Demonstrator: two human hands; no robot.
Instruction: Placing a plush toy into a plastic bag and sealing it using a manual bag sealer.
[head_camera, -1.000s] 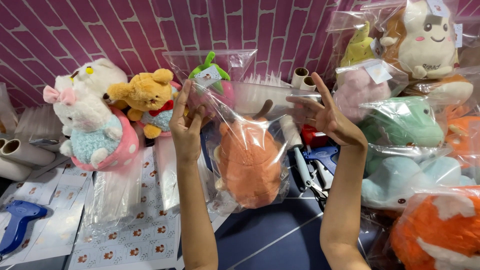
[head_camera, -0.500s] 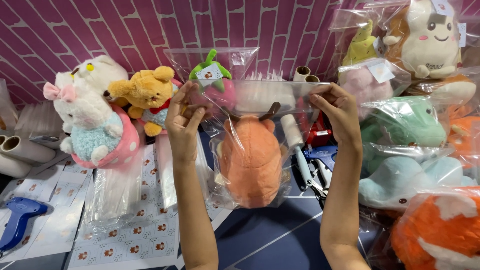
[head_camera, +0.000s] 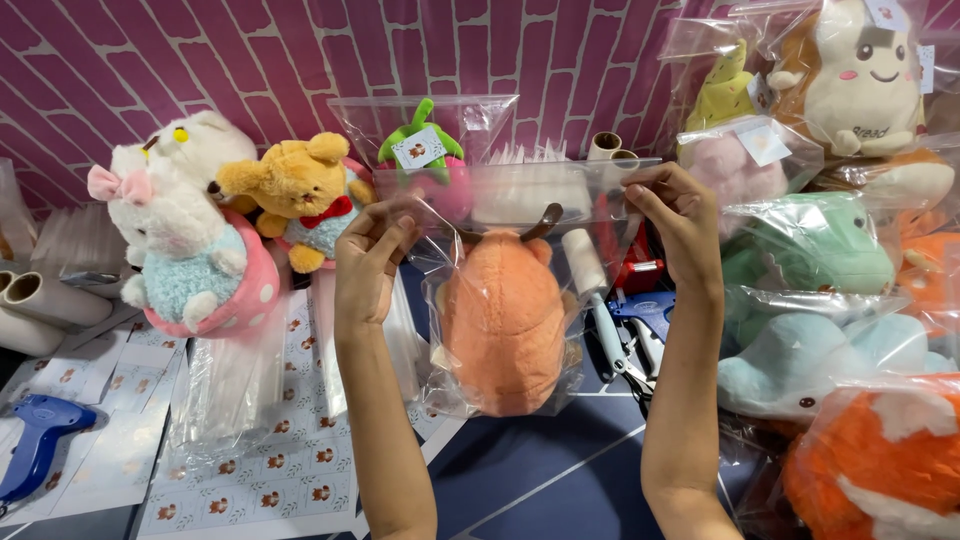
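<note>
A clear plastic bag (head_camera: 520, 195) hangs upright between my hands with an orange plush toy (head_camera: 500, 315) inside it. My left hand (head_camera: 368, 265) pinches the bag's top left corner. My right hand (head_camera: 682, 222) pinches the top right corner, and the bag's mouth is stretched flat between them. The plush has a small brown stalk at its top and fills the lower part of the bag.
Unbagged plush toys stand at the left: a white and pink one (head_camera: 185, 250) and a yellow bear (head_camera: 295, 195). Bagged plush toys (head_camera: 810, 250) are piled at the right. A blue tagging gun (head_camera: 40, 435) and sticker sheets (head_camera: 270, 465) lie on the table. A strawberry plush (head_camera: 425, 160) stands behind.
My right hand, open a second ago, has closed on the bag's top right corner. Both hands have drawn the bag's mouth flat.
</note>
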